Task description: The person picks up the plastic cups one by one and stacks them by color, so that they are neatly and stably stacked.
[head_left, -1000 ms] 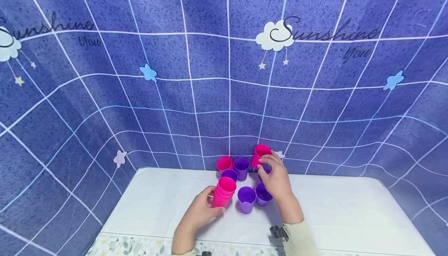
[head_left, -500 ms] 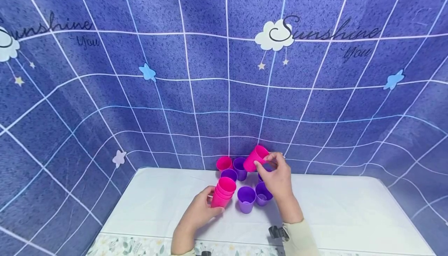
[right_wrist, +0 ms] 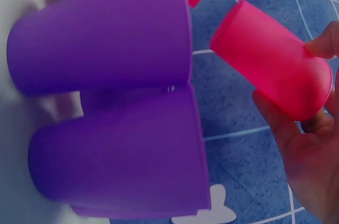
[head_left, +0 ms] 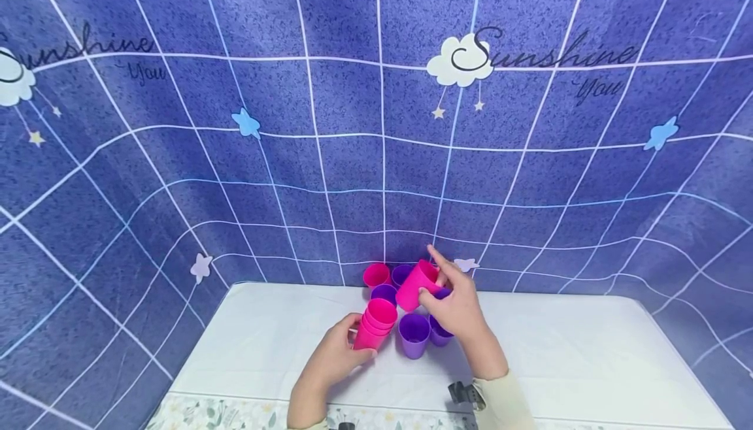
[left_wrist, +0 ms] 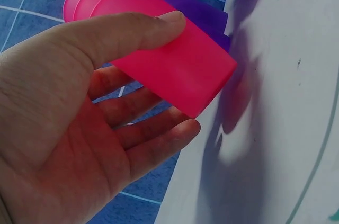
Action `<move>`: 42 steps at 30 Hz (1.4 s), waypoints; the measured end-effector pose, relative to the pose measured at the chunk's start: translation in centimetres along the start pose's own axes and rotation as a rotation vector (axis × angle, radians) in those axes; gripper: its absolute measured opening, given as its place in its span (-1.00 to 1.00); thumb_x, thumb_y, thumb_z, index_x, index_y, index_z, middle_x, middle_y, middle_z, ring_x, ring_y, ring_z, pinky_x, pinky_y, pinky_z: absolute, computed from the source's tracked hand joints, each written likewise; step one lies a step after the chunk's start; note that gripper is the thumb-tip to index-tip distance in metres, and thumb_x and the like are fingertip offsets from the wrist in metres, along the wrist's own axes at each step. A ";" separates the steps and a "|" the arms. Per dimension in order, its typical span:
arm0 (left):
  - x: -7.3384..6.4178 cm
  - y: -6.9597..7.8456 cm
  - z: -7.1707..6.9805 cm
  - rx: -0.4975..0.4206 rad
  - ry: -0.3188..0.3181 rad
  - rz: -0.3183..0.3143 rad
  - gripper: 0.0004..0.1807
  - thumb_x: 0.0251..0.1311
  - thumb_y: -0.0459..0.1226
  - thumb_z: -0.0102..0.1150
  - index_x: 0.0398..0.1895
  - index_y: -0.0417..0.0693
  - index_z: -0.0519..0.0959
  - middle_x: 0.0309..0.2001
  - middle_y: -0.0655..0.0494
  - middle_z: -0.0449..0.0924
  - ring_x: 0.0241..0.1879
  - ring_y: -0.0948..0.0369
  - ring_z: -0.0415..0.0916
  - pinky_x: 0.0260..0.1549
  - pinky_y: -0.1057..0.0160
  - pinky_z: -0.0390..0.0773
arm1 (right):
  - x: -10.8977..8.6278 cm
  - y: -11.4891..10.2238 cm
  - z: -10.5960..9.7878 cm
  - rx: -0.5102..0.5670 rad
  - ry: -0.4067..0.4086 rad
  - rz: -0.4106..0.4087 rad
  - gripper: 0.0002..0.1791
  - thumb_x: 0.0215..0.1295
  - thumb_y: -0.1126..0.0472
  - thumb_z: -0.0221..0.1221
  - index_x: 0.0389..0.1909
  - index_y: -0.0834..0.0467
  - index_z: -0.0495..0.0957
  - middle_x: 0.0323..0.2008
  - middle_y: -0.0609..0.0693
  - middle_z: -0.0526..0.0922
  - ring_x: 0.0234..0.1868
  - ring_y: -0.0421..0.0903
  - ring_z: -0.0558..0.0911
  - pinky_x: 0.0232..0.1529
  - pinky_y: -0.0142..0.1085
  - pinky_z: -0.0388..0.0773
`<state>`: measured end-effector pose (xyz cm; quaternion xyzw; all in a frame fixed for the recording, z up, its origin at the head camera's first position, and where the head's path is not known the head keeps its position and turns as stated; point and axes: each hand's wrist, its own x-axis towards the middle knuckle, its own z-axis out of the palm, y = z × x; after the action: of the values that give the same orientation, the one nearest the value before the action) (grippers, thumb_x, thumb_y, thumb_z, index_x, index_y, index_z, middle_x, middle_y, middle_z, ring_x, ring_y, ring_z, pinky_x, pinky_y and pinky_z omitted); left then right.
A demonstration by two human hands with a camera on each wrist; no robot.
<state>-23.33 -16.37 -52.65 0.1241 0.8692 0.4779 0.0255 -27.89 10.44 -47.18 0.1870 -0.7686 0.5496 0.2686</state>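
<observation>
In my left hand (head_left: pixel 332 355) I hold a nested stack of pink cups (head_left: pixel 373 333), thumb on one side and fingers on the other. The left wrist view shows the stack (left_wrist: pixel 175 70) tilted, its base just off the white surface. My right hand (head_left: pixel 465 306) pinches a single pink cup (head_left: pixel 416 287) near its rim, with the index finger extended. That cup leans, base toward the stack but apart from it. Below it stand a purple cup (head_left: pixel 414 337) and another purple cup (head_left: pixel 440 333), partly covered by my right hand.
Behind the stack stand a pink cup (head_left: pixel 376 276), a purple cup (head_left: pixel 384 295) and a partly hidden purple cup (head_left: pixel 401 274). One more purple cup (head_left: pixel 442 293) shows behind my right hand. A blue checked curtain (head_left: pixel 353 155) hangs behind the white table (head_left: pixel 565 351).
My right hand has brought its pink cup left and down toward the stack, tilting it further; its index finger has straightened. The left hand and its stack have stayed in place.
</observation>
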 end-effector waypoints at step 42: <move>-0.2 -0.2 -0.3 0.011 -0.002 0.010 -0.33 0.00 -0.32 0.59 0.24 -0.09 0.54 0.04 -0.07 0.71 -0.03 0.05 0.69 0.04 -0.05 0.68 | -1.8 -1.9 4.1 -0.112 -0.359 -0.220 -0.72 -0.05 0.28 0.53 -0.51 0.02 0.56 -0.39 -0.15 0.55 -0.12 -0.24 0.52 -0.08 -0.34 0.55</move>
<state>-23.24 -16.76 -52.68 0.1290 0.8712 0.4731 0.0234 -26.25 5.89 -47.95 0.3494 -0.8084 0.4313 0.1959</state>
